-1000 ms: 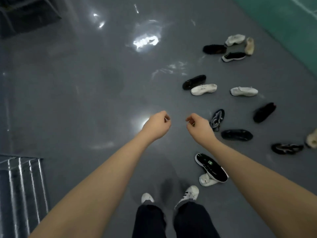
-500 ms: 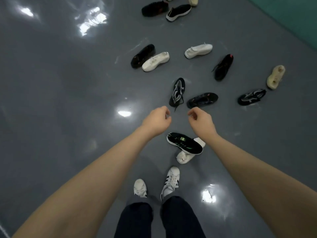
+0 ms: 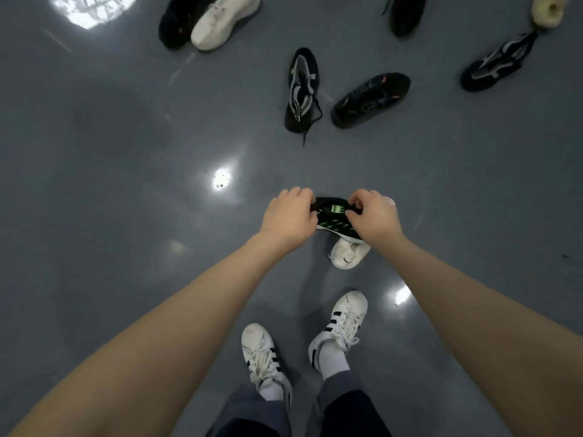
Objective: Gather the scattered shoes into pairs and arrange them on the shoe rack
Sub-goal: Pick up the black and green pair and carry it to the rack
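A black shoe with green sole marks (image 3: 333, 216) lies sole-up across a white shoe (image 3: 348, 255) on the grey floor (image 3: 126, 184). My left hand (image 3: 288, 217) curls its fingers round the black shoe's left end. My right hand (image 3: 373, 217) curls over its right side, fingertips on the sole. Further off lie a black-and-white knit shoe (image 3: 299, 89), a black shoe (image 3: 370, 99), a black shoe (image 3: 176, 20) beside a white one (image 3: 225, 22), and a black shoe with white stripes (image 3: 498, 64). No shoe rack is in view.
At the top right lie another black shoe (image 3: 405, 12) and a cream shoe (image 3: 547, 9). My own feet in white striped sneakers (image 3: 340, 329) stand just below the white shoe. The glossy floor stretches bare to the left.
The view has dropped much closer to the floor. Both hands, held curled in the air before, have come down onto the black green-soled shoe and taken hold of it.
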Demonstrator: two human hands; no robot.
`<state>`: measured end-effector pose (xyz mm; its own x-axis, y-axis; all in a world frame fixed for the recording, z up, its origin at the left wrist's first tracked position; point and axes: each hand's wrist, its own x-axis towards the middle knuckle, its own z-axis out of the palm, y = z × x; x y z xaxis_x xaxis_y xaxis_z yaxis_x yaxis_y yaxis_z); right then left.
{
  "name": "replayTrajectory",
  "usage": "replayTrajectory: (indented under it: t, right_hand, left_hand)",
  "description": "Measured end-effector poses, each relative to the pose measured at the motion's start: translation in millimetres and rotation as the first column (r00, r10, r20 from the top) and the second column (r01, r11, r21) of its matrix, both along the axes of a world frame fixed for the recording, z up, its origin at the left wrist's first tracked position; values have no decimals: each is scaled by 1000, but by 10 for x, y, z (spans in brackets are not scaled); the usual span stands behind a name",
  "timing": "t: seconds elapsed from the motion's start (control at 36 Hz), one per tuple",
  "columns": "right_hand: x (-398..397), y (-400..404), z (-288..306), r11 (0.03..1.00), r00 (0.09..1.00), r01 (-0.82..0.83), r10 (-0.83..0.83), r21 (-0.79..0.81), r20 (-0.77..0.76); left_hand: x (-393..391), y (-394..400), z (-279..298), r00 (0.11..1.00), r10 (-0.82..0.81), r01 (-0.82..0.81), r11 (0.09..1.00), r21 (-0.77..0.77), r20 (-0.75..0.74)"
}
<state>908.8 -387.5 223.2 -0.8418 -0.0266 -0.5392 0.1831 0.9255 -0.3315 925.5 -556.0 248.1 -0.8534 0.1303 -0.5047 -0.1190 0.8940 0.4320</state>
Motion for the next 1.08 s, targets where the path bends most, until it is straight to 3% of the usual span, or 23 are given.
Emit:
replayTrajectory:
  t: [0.28,0.42,0.53,0.67,0.78,0.94,1.08]
  right_hand:
    - [242,315,-1843,982,988,-150,144,117,59]
    - [327,331,-2353,931,955,-296,280,215,102]
    - [405,313,-2692,885,922,-305,366,353,-122]
    - [489,277,-2775,844,850,-322,457,428,-261]
    - [495,265,-2709,886,877,-280,392,369,-279]
    - [350,291,-2339,924,852,-238,347,299,-393]
    - [188,212,-1749,927,864,-265,350,265,-361]
  left_hand:
    - [58,368,-1903,986,-164,164,986,-30,6]
    - [72,378,-2378,964,-266,262,961,-84,-32]
    - [102,391,-2643,948,-314,308,944,-116,-40]
    - [118,411,-2778,934,-358,355,926,-130,-1]
    - [74,413,-2716,930,-367,363,921,-142,0]
    - [-12,368,-2337,932,-358,344,924,-170,-60]
    - [-108,311,-1803,927,-358,332,921,-204,-109]
